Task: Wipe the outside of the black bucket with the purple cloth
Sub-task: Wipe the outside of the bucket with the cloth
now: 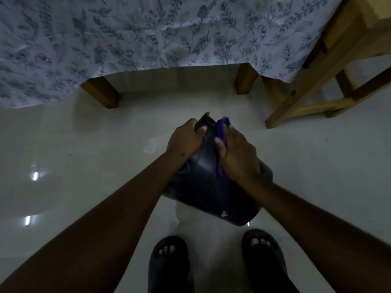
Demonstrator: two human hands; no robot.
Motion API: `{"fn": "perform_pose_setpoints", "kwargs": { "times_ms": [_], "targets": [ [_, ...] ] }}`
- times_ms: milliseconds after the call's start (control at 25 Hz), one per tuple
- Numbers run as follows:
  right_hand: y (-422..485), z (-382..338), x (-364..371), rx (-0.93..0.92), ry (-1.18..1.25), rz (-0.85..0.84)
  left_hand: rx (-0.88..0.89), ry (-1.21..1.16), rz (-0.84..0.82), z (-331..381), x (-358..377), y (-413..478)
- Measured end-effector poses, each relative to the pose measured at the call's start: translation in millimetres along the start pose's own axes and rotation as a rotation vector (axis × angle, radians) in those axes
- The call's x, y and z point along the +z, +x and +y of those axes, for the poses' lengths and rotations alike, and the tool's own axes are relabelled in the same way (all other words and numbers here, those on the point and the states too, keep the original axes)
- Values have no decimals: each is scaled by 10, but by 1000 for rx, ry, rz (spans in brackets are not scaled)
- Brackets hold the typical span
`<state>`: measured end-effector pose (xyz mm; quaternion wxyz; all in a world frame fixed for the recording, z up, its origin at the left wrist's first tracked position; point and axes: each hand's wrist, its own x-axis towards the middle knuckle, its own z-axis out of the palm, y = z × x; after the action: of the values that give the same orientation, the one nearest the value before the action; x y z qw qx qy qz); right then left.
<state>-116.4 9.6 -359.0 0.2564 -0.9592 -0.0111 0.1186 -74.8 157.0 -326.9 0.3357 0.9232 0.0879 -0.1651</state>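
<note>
The black bucket [203, 187] lies tipped on its side on the pale floor, its base toward my feet and its rim pointing away. My left hand [185, 140] grips the far rim. My right hand [238, 155] presses the purple cloth [221, 132] against the bucket's upper side; the cloth sticks out past my fingers and below my palm. Most of the cloth is hidden under the hand.
A table with a floral blue-and-white cloth [148, 32] hangs ahead, its wooden legs [103, 94] on the floor. A wooden stool or chair frame [313, 89] stands at the right. My feet in black sandals [169, 263] stand just behind the bucket on the glossy tiled floor [74, 155].
</note>
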Motion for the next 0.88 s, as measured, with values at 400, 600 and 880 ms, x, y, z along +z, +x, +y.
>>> {"fn": "perform_pose_setpoints", "kwargs": {
  "times_ms": [400, 600, 880],
  "targets": [
    [-588, -17, 172, -197, -307, 35, -41, -104, -81, 74, -87, -7],
    [-107, 162, -22, -22, -179, 80, 43, -162, -45, -322, -108, -487],
    [-460, -20, 156, -270, -346, 56, 74, -157, 63, -213, 3, -294]
  ]
}}
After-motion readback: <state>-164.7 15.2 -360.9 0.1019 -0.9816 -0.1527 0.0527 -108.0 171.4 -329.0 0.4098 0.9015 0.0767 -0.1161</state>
